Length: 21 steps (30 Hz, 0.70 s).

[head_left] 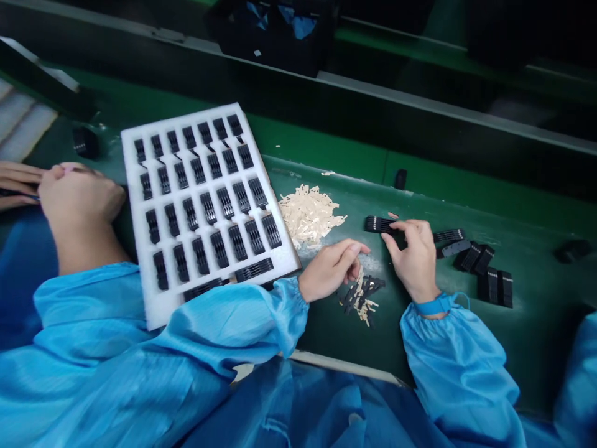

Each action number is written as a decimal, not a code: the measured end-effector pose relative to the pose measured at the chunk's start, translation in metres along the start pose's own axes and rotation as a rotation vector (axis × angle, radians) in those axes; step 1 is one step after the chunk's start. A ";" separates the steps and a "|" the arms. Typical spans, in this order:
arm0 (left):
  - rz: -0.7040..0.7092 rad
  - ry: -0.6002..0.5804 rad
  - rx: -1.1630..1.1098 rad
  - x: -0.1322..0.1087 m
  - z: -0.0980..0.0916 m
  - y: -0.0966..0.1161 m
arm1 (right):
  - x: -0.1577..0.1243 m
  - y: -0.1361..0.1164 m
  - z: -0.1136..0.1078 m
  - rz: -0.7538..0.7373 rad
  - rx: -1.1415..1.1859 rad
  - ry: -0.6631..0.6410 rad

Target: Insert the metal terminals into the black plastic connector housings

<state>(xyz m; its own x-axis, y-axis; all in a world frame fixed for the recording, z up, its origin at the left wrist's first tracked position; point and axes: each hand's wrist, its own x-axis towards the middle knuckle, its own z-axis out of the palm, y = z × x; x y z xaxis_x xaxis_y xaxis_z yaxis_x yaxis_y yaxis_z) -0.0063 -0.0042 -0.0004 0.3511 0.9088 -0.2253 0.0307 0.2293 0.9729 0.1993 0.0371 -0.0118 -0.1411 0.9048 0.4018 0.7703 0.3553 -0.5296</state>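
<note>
My right hand [414, 256] pinches the end of a black ribbed plastic block [374, 223] between thumb and fingers, just above the green bench. To its left, my left hand [332, 267] has its fingers curled and the thumb against the index finger; whatever may be in them is hidden. Right below that hand lies a small mixed pile of black and cream strips [361, 295]. A larger heap of cream-coloured flat pieces [311, 214] is behind it. Beside my left forearm, a white foam tray [180, 186] holds rows of similar black blocks in its slots.
More black blocks [494, 287] lie loose to the right of my right hand. One small black piece [400, 179] rests by the bench's raised edge. Another person's hand [81, 193] is at the left, near the tray. A dark bin [275, 46] stands at the back.
</note>
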 end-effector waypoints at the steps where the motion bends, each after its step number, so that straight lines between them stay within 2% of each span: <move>1: 0.003 0.003 0.000 0.000 0.000 0.000 | 0.002 0.004 0.000 -0.043 -0.016 -0.014; 5: -0.003 0.019 -0.026 0.002 -0.001 -0.002 | 0.005 0.009 -0.005 -0.082 0.042 -0.002; 8: 0.022 0.112 -0.023 0.004 -0.002 -0.002 | 0.003 -0.002 -0.014 0.008 0.157 0.008; 10: 0.091 0.194 0.030 0.004 -0.003 -0.003 | 0.001 -0.013 -0.018 0.060 0.242 -0.100; 13: 0.197 0.179 0.203 0.004 -0.007 -0.004 | -0.001 -0.023 -0.019 0.014 0.334 -0.350; 14: 0.204 0.161 0.258 0.005 -0.008 -0.005 | -0.002 -0.024 -0.018 0.034 0.356 -0.376; 16: 0.161 0.174 0.284 0.006 -0.010 -0.007 | -0.003 -0.022 -0.017 0.165 0.405 -0.347; 18: 0.078 0.233 0.152 0.009 -0.010 -0.009 | -0.003 -0.018 -0.017 0.292 0.442 -0.367; 19: 0.035 0.255 0.045 0.010 -0.009 -0.010 | -0.003 -0.016 -0.018 0.297 0.441 -0.429; 21: -0.029 0.272 -0.154 0.012 -0.006 -0.009 | -0.003 -0.015 -0.020 0.168 0.389 -0.612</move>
<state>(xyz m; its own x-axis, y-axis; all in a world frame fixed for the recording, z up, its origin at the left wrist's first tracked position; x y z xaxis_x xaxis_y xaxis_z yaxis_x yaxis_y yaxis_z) -0.0079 0.0068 -0.0117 0.0883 0.9562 -0.2791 -0.1125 0.2880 0.9510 0.2011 0.0241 0.0099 -0.4498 0.8827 -0.1358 0.5519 0.1552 -0.8193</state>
